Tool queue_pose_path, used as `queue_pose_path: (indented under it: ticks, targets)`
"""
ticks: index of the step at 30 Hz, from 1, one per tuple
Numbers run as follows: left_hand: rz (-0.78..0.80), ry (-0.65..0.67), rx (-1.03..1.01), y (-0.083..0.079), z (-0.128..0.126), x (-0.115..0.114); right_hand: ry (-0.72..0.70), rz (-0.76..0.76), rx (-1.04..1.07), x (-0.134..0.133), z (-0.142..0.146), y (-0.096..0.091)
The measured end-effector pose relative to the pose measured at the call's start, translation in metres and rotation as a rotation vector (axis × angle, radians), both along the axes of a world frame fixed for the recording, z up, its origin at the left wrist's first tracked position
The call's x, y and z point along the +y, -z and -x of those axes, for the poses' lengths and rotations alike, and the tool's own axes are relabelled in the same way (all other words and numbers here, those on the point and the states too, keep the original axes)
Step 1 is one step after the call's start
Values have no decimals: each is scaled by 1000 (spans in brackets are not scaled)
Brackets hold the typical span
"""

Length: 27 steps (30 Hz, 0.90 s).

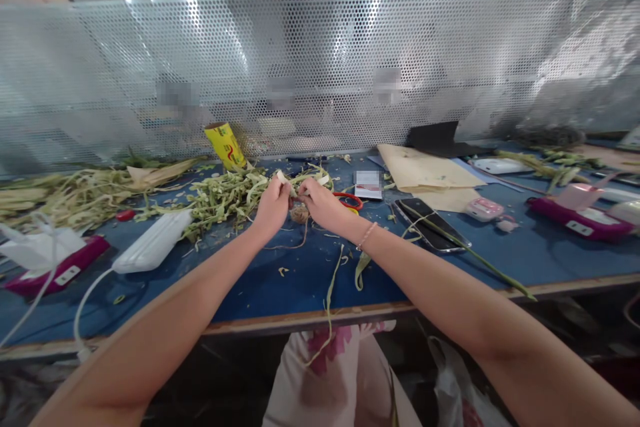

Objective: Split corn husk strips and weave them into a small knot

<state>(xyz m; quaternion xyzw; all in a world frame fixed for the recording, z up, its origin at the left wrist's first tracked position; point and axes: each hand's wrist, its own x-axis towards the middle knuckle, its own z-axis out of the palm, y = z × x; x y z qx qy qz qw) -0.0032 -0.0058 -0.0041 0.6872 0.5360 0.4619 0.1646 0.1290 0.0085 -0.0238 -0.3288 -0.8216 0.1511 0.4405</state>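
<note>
Two hands, left hand and right hand, meet, each grip pinching a pale dried leaf strip above the blue bench.

Left grip, right grip, fingertips pinched together

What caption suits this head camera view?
Both hands, left hand and right hand, pinch a leaf strip above a blue table.
</note>
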Motion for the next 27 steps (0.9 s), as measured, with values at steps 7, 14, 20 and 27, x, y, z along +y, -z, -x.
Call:
queue_pose_path:
  ticks: [7,14,20,27]
  targets:
    - [-56,37,-237,4,-2,0,-72,53,72,-8,-2,-6]
    - [-146,5,-203,7,2,2,-95,66,102,-9,0,-4]
    - [-202,-37,43,-2,2,-7,-57,93,115,-8,-4,-7]
    - [-196,-22,106,-3,1,-10,18,11,69,-14,-9,-16]
